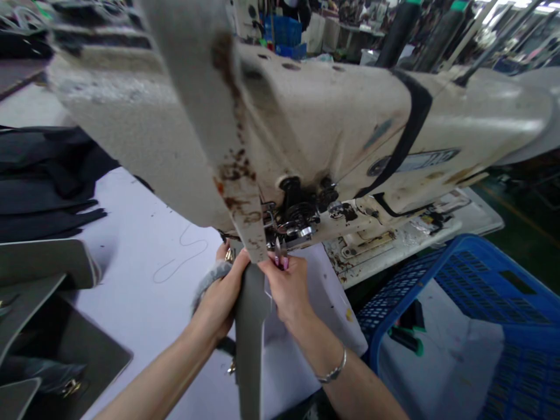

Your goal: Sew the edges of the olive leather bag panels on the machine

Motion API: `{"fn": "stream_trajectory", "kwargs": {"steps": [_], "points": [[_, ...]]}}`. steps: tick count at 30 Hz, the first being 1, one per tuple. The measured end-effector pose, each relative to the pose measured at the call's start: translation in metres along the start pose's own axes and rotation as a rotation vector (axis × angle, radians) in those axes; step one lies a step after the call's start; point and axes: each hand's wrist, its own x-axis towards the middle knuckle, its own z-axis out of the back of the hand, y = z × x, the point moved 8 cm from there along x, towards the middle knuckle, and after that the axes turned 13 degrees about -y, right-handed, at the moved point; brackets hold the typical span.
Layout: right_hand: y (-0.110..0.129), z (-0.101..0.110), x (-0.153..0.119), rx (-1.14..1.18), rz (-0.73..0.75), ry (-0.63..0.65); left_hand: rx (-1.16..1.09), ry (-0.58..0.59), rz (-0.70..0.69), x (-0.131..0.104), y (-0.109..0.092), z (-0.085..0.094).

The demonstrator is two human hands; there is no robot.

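Note:
A long grey-green panel (250,326) with a pale edge runs from under the head of a sewing machine (184,146) down toward me. My left hand (225,291) is closed on the panel's left side, close to the needle area. Beside it show a grey fuzzy band (212,279) and a small gold metal fitting (228,255). My right hand (286,286), closed at the panel's right edge, holds small pink-handled thread snips (280,256), blades pointing up toward the machine. The needle itself is hidden behind the machine's rusty front guard.
A blue plastic basket (441,256) with thread spools (406,339) stands at the right. Grey-green pieces (48,262) and dark cloth (48,175) lie at the left. A loose thread (181,262) curls on the white tabletop (131,233).

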Motion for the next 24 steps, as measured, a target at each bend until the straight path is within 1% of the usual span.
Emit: {"fn": "stream_trajectory", "kwargs": {"steps": [3,7,9,13,16,22,24], "points": [[0.006,0.008,0.010,-0.060,-0.006,0.064,-0.090,-0.080,0.002,-0.011,0.012,-0.009],[0.017,0.009,0.021,-0.058,0.016,0.181,-0.204,-0.120,0.025,-0.022,0.023,-0.020],[0.021,0.009,0.024,-0.060,0.034,0.208,-0.240,-0.126,0.032,-0.025,0.025,-0.023],[0.021,0.010,0.025,-0.070,0.046,0.203,-0.254,-0.134,0.048,-0.026,0.026,-0.023],[0.021,0.009,0.025,-0.081,0.054,0.210,-0.260,-0.141,0.030,-0.023,0.023,-0.024],[0.028,0.010,0.026,-0.135,0.119,0.223,-0.304,-0.108,-0.029,-0.016,0.013,-0.030],[0.028,0.012,0.026,-0.122,0.109,0.189,-0.314,-0.104,-0.051,-0.012,0.009,-0.030]]}}
